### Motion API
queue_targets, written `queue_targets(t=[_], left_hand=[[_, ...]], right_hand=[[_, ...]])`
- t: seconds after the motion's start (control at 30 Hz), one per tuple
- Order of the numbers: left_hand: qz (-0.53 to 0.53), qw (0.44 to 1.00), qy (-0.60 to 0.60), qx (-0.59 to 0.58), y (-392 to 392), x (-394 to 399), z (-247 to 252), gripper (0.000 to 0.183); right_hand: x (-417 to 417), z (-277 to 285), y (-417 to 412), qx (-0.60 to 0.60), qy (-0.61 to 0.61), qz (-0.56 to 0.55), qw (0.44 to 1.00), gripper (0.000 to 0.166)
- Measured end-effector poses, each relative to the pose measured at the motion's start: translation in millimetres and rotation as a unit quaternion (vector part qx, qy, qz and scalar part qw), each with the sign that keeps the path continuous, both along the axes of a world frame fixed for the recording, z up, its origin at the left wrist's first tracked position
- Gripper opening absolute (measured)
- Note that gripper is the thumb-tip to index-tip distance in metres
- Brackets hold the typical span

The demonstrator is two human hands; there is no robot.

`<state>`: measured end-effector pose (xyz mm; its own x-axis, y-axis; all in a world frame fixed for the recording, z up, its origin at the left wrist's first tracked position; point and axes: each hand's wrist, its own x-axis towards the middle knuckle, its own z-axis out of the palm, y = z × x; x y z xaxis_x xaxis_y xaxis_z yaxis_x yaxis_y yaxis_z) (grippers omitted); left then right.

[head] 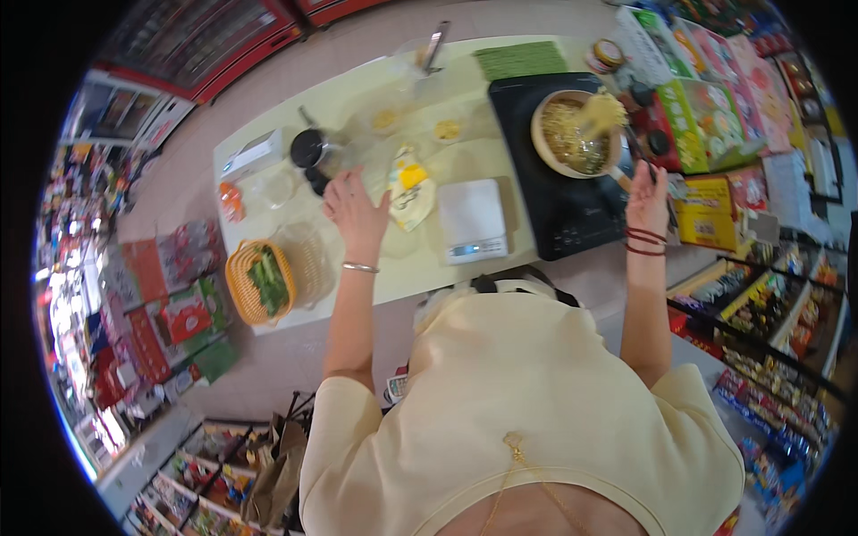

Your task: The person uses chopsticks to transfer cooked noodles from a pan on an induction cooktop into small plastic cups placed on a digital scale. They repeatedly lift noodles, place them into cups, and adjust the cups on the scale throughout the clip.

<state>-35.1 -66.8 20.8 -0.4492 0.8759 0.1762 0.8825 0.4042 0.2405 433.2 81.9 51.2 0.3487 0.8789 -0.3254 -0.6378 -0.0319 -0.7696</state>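
My right hand [647, 194] is closed on dark chopsticks or a similar dark-handled utensil, and a clump of yellow noodles [603, 115] hangs at its far end over the pan. Beneath it, a cream-coloured pan [541, 149] holding noodles in liquid stands on a black induction cooktop [563, 221]. My left hand [356, 206] hovers over the table with fingers spread, holding nothing. Beside that hand lie a yellow-and-white wrapper [412, 201] with an orange-yellow piece on it and a black-lidded container [308, 148]. A white kitchen scale [472, 211] sits between wrapper and cooktop.
An orange basket [233, 271] of leafy greens is at the table's left edge. Near it are an orange packet [232, 202] and a white box [253, 154]. Small bowls [448, 130] and a green mat [520, 61] lie farther back. Packaged goods [710, 127] crowd the right.
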Motion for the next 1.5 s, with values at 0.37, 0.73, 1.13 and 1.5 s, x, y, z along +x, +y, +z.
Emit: queue_targets(t=[0.37, 0.73, 1.13, 1.5], left_hand=[[-0.094, 0.995, 0.007, 0.034, 24.7, -36.6, -36.1, 0.011], [-0.283, 0.714, -0.632, -0.106, -27.9, 50.9, 70.1, 0.011], [-0.333, 0.684, -0.649, 0.007, 66.8, 130.7, 95.8, 0.104], [-0.348, 0.891, -0.277, 0.087, 196.1, 180.6, 90.2, 0.093]], right_hand=[[-11.1, 52.7, -4.9, -0.007, -0.002, 0.000, 1.000, 0.033], [-3.1, 90.8, 1.3, 0.025, -0.060, 0.002, 0.998, 0.040], [10.0, 151.9, 17.5, 0.093, 0.013, 0.044, 0.995, 0.031], [26.8, 206.8, 36.4, 0.175, 0.002, 0.074, 0.982, 0.030]])
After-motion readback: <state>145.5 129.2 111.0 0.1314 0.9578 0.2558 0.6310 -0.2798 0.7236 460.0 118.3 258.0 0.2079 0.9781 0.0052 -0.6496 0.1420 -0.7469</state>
